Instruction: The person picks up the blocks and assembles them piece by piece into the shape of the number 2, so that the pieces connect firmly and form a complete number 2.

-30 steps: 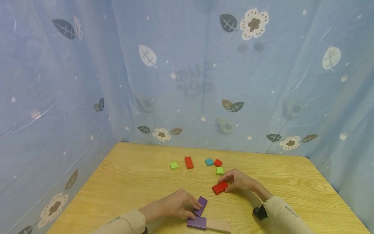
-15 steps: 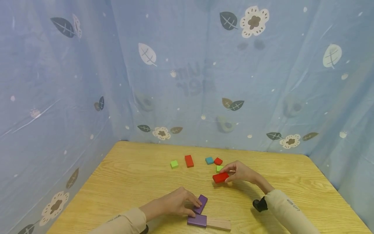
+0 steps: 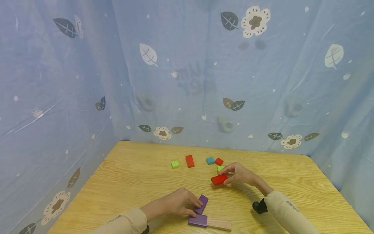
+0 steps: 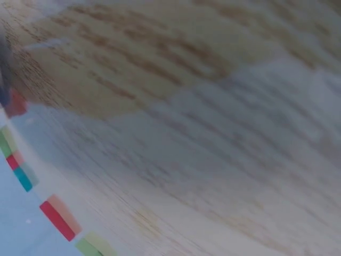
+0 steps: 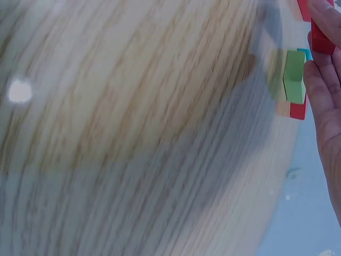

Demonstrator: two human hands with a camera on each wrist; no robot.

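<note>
In the head view my right hand (image 3: 239, 174) pinches a red rectangular block (image 3: 219, 179) between thumb and fingers, its shadow falling on the wood below. The right wrist view also has this red block (image 5: 322, 40) between the fingertips. My left hand (image 3: 178, 202) rests over two purple blocks: the fingertips touch the slanted purple block (image 3: 202, 203), and the thumb touches the flat purple block (image 3: 198, 221) nearer me. A bare wooden block (image 3: 219, 224) lies end to end with that nearer one. The left wrist view shows no part of the left hand clearly.
On the table (image 3: 131, 182), a green block (image 3: 220, 168) lies just behind the held block. Farther back are a small red block (image 3: 218, 161), a blue block (image 3: 210, 161), a red rectangular block (image 3: 190, 161) and another green block (image 3: 175, 164). Blue curtain (image 3: 175, 81) surrounds the table.
My right hand has lifted the red block and carried it away from me, then shifted it slightly left and back. The left hand and purple blocks have stayed in place.
</note>
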